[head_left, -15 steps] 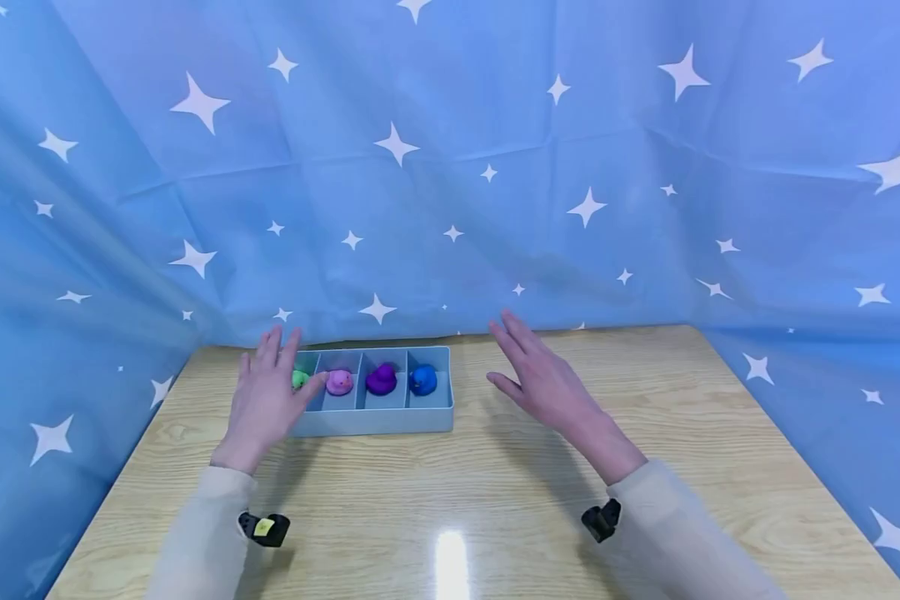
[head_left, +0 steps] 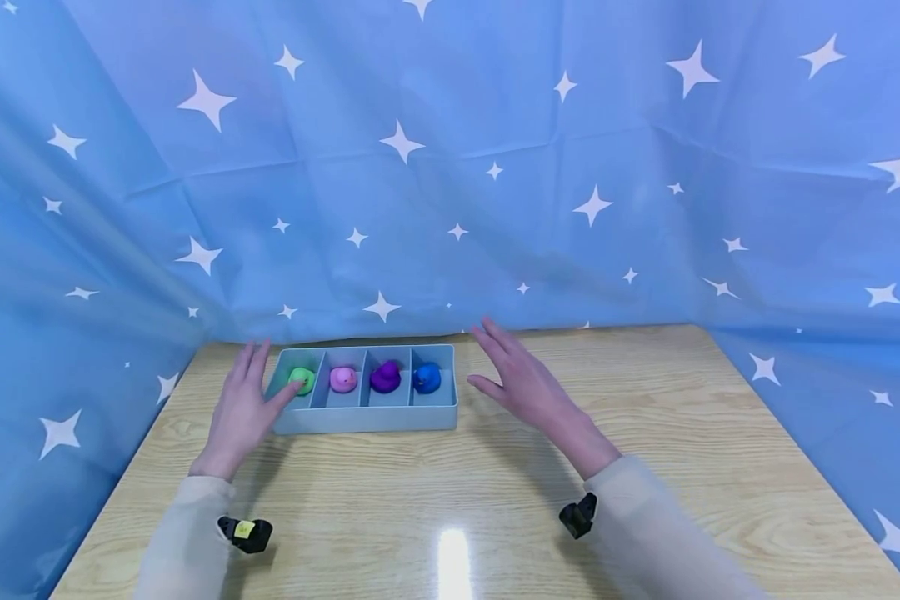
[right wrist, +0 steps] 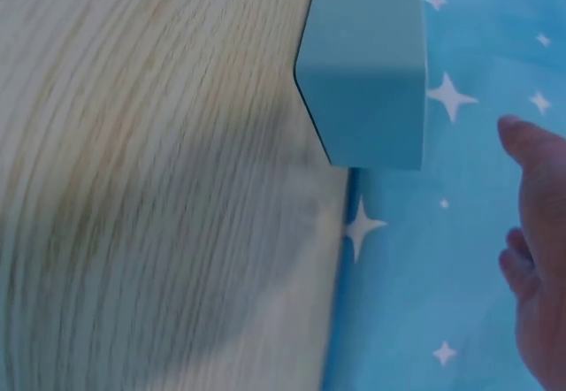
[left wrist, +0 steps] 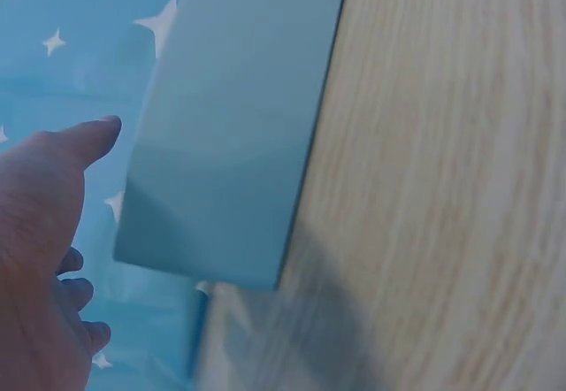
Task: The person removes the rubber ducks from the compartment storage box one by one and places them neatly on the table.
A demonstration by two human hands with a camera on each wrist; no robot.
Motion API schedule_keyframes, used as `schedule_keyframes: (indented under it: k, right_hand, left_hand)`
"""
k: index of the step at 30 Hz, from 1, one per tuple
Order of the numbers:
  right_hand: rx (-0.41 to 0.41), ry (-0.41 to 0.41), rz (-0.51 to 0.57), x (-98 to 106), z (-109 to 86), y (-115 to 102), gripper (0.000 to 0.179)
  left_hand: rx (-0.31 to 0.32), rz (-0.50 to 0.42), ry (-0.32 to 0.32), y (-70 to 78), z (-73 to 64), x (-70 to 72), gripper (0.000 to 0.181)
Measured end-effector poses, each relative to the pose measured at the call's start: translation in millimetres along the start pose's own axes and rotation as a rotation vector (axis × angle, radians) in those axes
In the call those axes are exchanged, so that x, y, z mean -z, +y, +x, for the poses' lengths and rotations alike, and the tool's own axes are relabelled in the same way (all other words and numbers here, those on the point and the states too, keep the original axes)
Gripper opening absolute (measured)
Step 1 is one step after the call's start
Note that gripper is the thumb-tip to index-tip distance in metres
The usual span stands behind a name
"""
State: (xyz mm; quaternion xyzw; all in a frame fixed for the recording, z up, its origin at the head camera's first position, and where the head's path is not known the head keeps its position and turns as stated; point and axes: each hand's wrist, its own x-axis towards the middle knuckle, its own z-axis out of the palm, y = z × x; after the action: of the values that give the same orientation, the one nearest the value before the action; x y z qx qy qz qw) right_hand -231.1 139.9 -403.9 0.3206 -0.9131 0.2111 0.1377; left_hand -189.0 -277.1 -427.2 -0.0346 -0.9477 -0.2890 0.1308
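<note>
A light blue tray (head_left: 367, 419) with a row of compartments lies near the table's back edge. From left to right, its compartments hold a green duck (head_left: 302, 380), a pink duck (head_left: 342, 380), a purple duck (head_left: 386, 377) and a blue duck (head_left: 427, 378). My left hand (head_left: 242, 412) hovers at the tray's left end, fingers extended, with the thumb overlapping the green duck's edge in the head view. Beyond the right end, my right hand (head_left: 528, 387) hovers apart from the tray, its fingers straight. Neither hand holds anything. Both wrist views show only the tray's outer walls (left wrist: 230, 143).
The tray stands on a wood-grain table (head_left: 390, 500). A blue curtain (head_left: 480, 108) with white stars hangs behind the table and along both sides. Each wrist carries a small black camera (head_left: 579, 515).
My left hand has shifted left, uncovering the green duck and the tray's left end. The right hand has come left, closer to the tray. The ducks keep their compartments.
</note>
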Motion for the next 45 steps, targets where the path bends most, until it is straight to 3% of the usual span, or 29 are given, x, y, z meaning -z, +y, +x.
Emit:
schedule_keyframes:
  k: [7,14,19,25,29,35,45]
  right_hand:
    - [-0.061,-0.023,0.108,-11.3,7.0,-2.8,0.072]
    - [-0.135,-0.064,0.234,-26.2,12.3,-2.3,0.070]
    - [-0.157,-0.082,0.313,-33.2,15.1,-6.5,0.067]
    - [-0.140,-0.066,0.317,-40.4,20.0,-12.0,0.066]
    - [-0.134,-0.081,0.323,-44.1,24.3,-17.8,0.065]
    - [-0.132,-0.131,0.252,-50.0,33.1,-23.4,0.065]
    - [-0.083,-0.195,0.181,-57.6,46.8,-23.3,0.059]
  left_hand:
    - [0.064,-0.049,-0.062,-13.2,-4.3,-6.2,0.090]
    - [0.115,-0.090,-0.106,-16.1,-3.3,-10.1,0.093]
    - [0.098,-0.107,-0.112,-18.4,-3.7,-11.6,0.090]
    - [0.075,-0.163,-0.131,-20.2,-3.0,-15.2,0.087]
    - [0.102,-0.206,-0.157,-20.3,-3.0,-17.3,0.086]
    - [0.140,-0.247,-0.191,-22.8,-2.0,-20.6,0.082]
    - [0.216,-0.264,-0.236,-27.1,-1.1,-22.8,0.081]
